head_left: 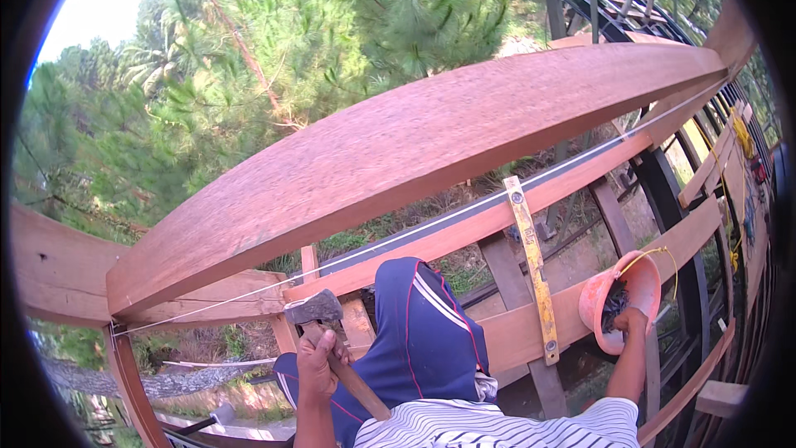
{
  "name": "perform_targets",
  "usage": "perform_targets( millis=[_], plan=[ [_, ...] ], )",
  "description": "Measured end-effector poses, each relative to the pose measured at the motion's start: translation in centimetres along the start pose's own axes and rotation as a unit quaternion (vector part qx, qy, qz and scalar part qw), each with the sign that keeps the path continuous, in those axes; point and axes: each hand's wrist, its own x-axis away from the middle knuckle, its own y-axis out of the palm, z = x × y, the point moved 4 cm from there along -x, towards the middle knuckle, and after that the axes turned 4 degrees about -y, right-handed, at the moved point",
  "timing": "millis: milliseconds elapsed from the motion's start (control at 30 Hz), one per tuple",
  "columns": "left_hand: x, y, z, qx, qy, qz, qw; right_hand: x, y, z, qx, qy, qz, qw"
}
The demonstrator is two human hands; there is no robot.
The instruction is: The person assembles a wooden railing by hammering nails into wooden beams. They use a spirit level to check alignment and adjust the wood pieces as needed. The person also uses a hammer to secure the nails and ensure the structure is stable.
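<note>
Green trees (332, 50) fill the far side, past a big, reddish-brown wooden beam (431, 137) that runs from left to right. White string (398, 239) is pulled tight along the near side of the beam. At the near left, the left hand (317, 358) is closed around the wooden handle of a hammer (313, 309), just under its dark metal head. The hammer is by the person's blue trousers (431, 323). At the right is a tipped pink bucket (594, 307) with a yellow cord (663, 249) on it. The right hand (633, 321) is inside, by some small dark bits (612, 303); its fingers are hidden, so I cannot tell if they grip any. Between bucket and trousers, a yellow spirit level (531, 261) lies across two wooden boards (506, 336).
</note>
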Motion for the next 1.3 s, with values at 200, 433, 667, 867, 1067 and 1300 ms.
perform_targets(
  millis=[200,433,667,867,1067,1300],
  plan=[
    [4.0,1.9,1.7,-0.041,0.041,-0.037,0.998,23.1,-18.4,-4.9,-0.130,-0.202,0.434,0.868],
    [7.8,5.9,6.0,-0.379,0.420,-0.031,0.824,43.7,-15.4,-34.8,-0.093,-0.780,0.161,0.598],
    [12.6,1.2,8.1,-0.403,0.184,0.077,0.893,52.9,-11.0,-43.1,0.008,-0.839,-0.056,0.542],
    [21.0,0.6,11.4,-0.183,0.012,0.136,0.974,56.8,-6.7,-40.4,-0.176,-0.730,-0.330,0.571],
    [27.1,2.6,19.4,-0.009,0.116,0.217,0.969,69.4,-1.9,-32.3,-0.119,-0.701,-0.391,0.584],
    [31.8,3.3,29.1,-0.131,0.094,0.227,0.960,77.7,-6.0,-25.1,-0.396,-0.553,-0.434,0.591]
  ],
)
